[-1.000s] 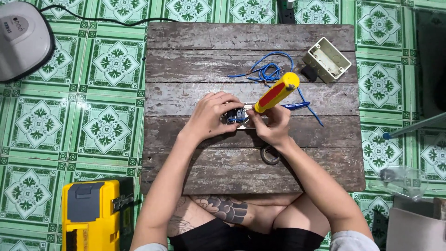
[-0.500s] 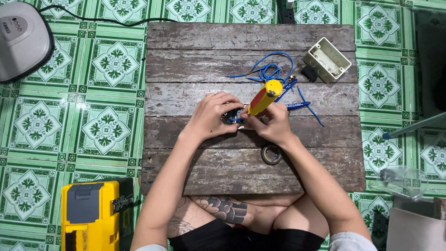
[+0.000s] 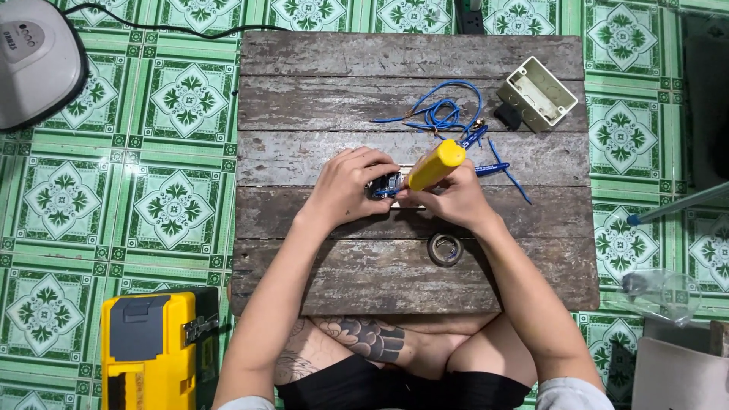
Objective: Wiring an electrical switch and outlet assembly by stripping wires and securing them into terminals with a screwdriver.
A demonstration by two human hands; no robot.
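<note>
Left hand [image 3: 345, 186] is closed around a small blue-wired part [image 3: 383, 185] on the wooden board [image 3: 319, 281]; right hand [image 3: 448, 199] grips a yellow-handled screwdriver [image 3: 434, 165], tip at that part. Blue wires [image 3: 440, 114] lie just behind; a tape roll [image 3: 445, 249] lies near the right wrist.

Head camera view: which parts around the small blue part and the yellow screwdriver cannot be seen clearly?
- Small blue part: mostly covered by the left hand; its kind cannot be told.
- Yellow screwdriver: its tip is hidden behind the right hand and the part.
- Blue wires: too thin to see where their ends go.
- Tape roll: too small to judge how much remains.
- Yellow toolbox: cut off by the bottom edge.
</note>
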